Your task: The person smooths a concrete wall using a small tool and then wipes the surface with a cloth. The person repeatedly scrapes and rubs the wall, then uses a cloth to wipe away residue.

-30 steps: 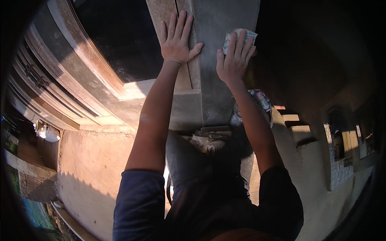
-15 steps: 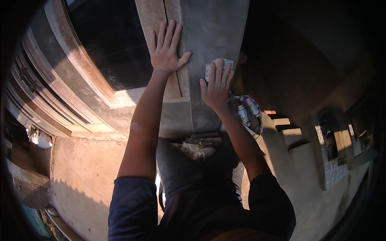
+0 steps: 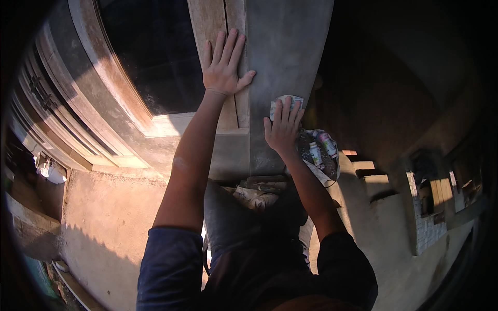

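My left hand [image 3: 223, 72] lies flat with fingers spread on the wooden window frame [image 3: 207, 20], beside the dark glass pane; it holds nothing. My right hand [image 3: 284, 129] presses a white sheet with blue-green print [image 3: 280, 103], which looks like the back of sandpaper, against the smooth grey wall [image 3: 288, 46]. Its fingers are stretched out over the sheet and cover much of it. The sheet sits close to the wall's right edge. Just below and right of that hand, an open bag [image 3: 332, 173] contains bottles, among them a white one [image 3: 315, 154] and a pink one [image 3: 326, 142].
Stacked material, perhaps sacks [image 3: 254, 197], lies at the wall's foot between my legs. Concrete steps [image 3: 376, 181] and a low block structure [image 3: 429, 236] stand to the right. On the left are a slatted wooden door or shutter [image 3: 49, 101] and sunlit concrete floor [image 3: 106, 207].
My right hand has slid a little way down the grey wall with the sheet under it. My left hand stays on the window frame. The whole view has shifted slightly.
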{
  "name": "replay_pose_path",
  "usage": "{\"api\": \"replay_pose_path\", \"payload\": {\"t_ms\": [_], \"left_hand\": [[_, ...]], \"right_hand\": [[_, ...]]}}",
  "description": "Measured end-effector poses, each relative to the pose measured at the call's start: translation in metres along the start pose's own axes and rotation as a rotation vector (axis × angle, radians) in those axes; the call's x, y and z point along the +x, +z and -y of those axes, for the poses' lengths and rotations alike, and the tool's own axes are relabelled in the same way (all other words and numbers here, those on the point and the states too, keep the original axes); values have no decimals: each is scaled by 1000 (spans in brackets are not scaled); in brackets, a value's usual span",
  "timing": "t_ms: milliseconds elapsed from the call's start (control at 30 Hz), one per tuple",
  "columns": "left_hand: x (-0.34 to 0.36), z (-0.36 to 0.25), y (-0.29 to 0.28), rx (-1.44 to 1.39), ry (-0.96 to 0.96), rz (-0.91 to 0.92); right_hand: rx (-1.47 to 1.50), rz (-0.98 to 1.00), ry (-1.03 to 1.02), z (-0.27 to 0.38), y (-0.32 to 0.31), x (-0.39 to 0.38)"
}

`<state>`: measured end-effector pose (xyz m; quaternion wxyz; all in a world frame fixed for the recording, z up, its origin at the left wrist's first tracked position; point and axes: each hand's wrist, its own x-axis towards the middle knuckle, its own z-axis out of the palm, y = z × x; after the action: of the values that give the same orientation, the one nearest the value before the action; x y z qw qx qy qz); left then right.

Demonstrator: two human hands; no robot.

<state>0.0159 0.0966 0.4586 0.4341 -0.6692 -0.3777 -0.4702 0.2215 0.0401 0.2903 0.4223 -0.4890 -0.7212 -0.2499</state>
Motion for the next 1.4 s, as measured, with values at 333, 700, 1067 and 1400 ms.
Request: {"api": "replay_pose_path", "payload": {"t_ms": [333,700,1067,1400], "left_hand": [[1,0,0,-5,2,-5],[-1,1,1,-23,1,0],[-1,1,0,10,-10,3],[-1,0,0,-18,2,-11]], "right_hand": [[19,-16,32,4,-16,1],[-60,-220,37,-17,-43,101],[-63,-124,55,-5,-25,28],[-53,-114,48,-7,-46,51]]}}
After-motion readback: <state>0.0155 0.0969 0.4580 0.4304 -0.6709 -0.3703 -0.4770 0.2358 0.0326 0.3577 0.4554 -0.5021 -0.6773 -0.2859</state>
